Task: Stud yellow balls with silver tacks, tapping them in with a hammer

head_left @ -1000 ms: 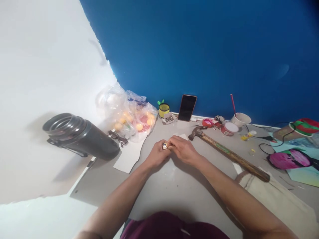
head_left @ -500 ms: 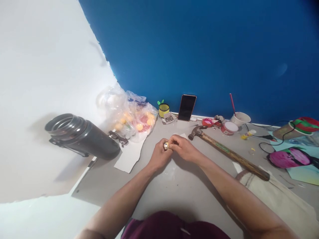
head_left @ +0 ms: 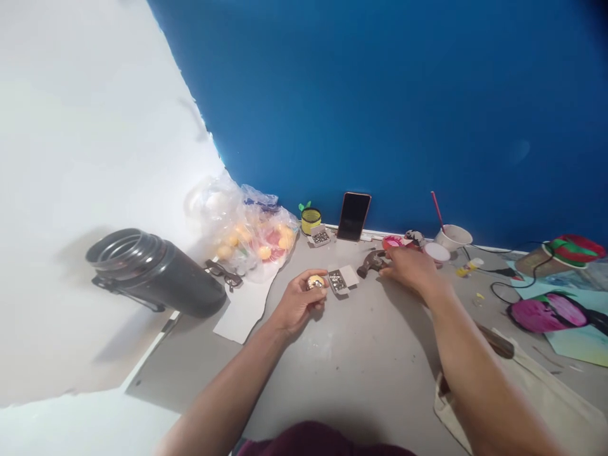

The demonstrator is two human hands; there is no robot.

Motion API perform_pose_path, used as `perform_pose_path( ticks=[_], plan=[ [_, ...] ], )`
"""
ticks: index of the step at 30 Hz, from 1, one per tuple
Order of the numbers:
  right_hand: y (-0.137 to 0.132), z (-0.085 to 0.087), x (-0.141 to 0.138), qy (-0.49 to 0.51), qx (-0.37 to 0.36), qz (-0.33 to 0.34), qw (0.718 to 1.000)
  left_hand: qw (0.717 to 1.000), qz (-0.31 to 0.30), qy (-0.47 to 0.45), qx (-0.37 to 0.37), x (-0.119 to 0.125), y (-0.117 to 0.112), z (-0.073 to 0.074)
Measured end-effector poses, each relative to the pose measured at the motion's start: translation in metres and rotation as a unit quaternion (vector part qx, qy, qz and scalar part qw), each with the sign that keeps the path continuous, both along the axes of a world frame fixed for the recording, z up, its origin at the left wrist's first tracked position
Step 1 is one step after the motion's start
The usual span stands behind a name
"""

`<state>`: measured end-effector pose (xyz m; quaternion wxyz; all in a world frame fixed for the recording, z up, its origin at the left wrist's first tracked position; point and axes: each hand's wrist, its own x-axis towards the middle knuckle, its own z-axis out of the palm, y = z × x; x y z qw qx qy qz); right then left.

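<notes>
The right hand [head_left: 409,269] is moving away from the left hand [head_left: 299,303] and settling on the steel-headed, wooden-handled hammer [head_left: 372,262] at centre frame; whether its grip is closing, I cannot tell. The left grip is pinching a small round yellowish piece [head_left: 315,282] beside an open white box of shiny tacks [head_left: 338,281] on the smooth grey desk [head_left: 361,354]; the hammer is lying unlifted.

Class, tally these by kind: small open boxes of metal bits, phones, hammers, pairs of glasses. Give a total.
Small open white boxes of metal bits: 2
Black-screened rectangular smartphone: 1
Wooden-handled steel hammer: 1
Black-framed glasses: 1
Total: 5
</notes>
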<state>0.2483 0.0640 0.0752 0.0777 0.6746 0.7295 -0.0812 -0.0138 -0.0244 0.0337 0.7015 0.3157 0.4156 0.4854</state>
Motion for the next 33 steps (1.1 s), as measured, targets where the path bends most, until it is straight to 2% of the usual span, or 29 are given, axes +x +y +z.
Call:
perform_pose_path(
  ticks=[3,6,9,12,15,18,21,25,29,31,33],
  plan=[
    [0.008,-0.015,0.012,-0.009,-0.079,0.004,0.997,1.0,0.011,-0.017,0.001,-0.001,0.001,-0.002],
    [0.012,-0.024,0.018,0.028,-0.092,0.01,0.995,0.999,0.013,-0.048,0.01,-0.003,0.002,-0.004],
    [0.012,-0.021,0.022,0.064,-0.098,0.02,0.993,0.996,0.016,-0.086,0.0,-0.005,0.004,-0.004],
    [0.007,-0.006,0.022,0.055,-0.048,0.035,0.997,0.996,0.008,-0.083,-0.01,-0.007,0.005,-0.004],
    [-0.003,0.016,0.019,0.055,0.055,0.056,0.995,0.997,-0.008,-0.071,-0.013,-0.007,0.004,-0.003],
    [-0.02,0.039,0.012,0.105,0.157,0.052,0.981,0.999,-0.017,-0.049,0.011,-0.005,0.003,-0.005],
    [-0.038,0.051,-0.001,0.168,0.209,0.06,0.962,0.999,-0.007,0.021,0.045,-0.002,0.002,-0.009],
    [-0.054,0.047,-0.031,0.174,0.226,0.132,0.949,0.99,0.004,0.124,0.066,0.001,0.001,-0.007],
    [-0.058,0.036,-0.053,0.149,0.171,0.222,0.948,0.978,-0.014,0.192,0.086,-0.001,0.0,-0.001],
    [-0.059,0.034,-0.055,0.147,0.171,0.231,0.947,0.972,-0.009,0.217,0.085,-0.002,0.0,0.001],
    [-0.06,0.036,-0.053,0.147,0.186,0.205,0.95,0.969,0.001,0.232,0.08,-0.003,0.001,0.001]
  ],
)
